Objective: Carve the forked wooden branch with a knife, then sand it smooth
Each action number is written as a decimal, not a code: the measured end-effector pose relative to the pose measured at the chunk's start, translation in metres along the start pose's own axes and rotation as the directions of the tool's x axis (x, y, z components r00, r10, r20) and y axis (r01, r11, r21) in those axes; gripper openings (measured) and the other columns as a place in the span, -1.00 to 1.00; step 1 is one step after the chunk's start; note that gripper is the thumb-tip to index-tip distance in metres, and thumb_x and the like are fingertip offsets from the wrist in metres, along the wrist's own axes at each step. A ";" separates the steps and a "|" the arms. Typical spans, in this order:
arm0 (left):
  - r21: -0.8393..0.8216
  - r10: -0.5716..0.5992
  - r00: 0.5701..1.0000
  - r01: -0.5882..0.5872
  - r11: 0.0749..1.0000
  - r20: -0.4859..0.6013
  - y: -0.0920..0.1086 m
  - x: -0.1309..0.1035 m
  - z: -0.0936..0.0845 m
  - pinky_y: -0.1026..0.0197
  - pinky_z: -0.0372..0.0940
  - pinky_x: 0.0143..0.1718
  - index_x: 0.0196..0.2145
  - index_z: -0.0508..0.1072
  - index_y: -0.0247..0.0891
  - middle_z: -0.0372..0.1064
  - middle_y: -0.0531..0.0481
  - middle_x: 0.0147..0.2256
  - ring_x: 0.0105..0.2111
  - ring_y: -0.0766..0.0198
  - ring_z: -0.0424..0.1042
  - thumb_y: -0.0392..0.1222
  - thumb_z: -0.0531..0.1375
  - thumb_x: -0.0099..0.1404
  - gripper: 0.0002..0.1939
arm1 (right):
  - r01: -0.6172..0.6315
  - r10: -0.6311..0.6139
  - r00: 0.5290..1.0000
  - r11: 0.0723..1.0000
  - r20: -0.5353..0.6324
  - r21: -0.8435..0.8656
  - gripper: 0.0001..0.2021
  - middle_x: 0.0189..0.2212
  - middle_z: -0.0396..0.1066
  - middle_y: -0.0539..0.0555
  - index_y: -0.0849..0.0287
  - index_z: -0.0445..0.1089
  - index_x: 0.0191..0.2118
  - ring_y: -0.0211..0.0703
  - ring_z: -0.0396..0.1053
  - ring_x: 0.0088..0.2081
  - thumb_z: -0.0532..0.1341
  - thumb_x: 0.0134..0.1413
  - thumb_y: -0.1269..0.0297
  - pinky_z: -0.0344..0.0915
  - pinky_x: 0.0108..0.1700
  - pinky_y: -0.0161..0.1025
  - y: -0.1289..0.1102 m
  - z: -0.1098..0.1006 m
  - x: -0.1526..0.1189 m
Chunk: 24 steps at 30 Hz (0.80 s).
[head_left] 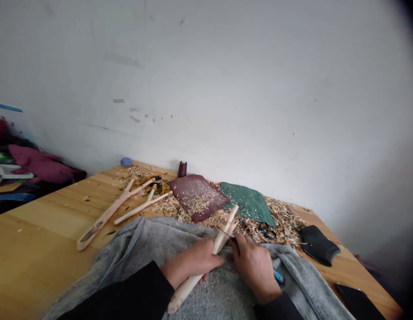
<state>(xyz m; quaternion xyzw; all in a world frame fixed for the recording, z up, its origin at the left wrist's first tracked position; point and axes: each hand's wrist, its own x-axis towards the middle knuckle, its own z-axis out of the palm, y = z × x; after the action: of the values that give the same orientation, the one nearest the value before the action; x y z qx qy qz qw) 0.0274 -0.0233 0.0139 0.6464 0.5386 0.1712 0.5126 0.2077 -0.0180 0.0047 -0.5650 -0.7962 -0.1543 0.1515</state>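
My left hand [194, 261] is wrapped round the middle of a pale, peeled forked stick [186, 293], which slants from the bottom centre up to the right. In my right hand [254, 264] is a small knife with a dark handle [233, 240]; its thin blade lies across the stick near the fork. Grey cloth [153, 249] spreads beneath both hands and over the table's front edge. Pale wood shavings [282, 218] are heaped behind the cloth. Part of a blue object [278, 277] shows beside my right wrist.
Two forked sticks [108, 213] [142, 207] lie left on the wooden table [36, 231]. Further back are maroon cloth [196, 195], green cloth [248, 202], a thread spool [182, 169] and scissors [268, 233]. A black pouch [318, 244] and phone [358, 302] are right.
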 end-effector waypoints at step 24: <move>-0.021 0.033 0.999 -0.033 0.999 0.021 0.010 -0.004 -0.001 0.23 0.20 -0.75 -0.31 0.39 -0.25 0.19 0.12 -0.69 -0.76 0.26 0.24 -0.21 0.12 0.15 -0.86 | 0.140 -0.144 0.989 0.986 0.037 0.090 -0.88 -0.43 0.45 -0.03 0.11 0.35 -0.31 -0.17 0.44 -0.43 0.15 0.15 0.48 0.00 -0.42 -0.26 -0.017 -0.006 -0.005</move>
<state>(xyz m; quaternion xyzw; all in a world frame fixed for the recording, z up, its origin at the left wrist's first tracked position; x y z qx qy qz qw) 0.0301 -0.0253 0.0237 0.6515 0.5206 0.1783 0.5222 0.1932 -0.0302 0.0067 -0.5029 -0.8436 -0.1176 0.1472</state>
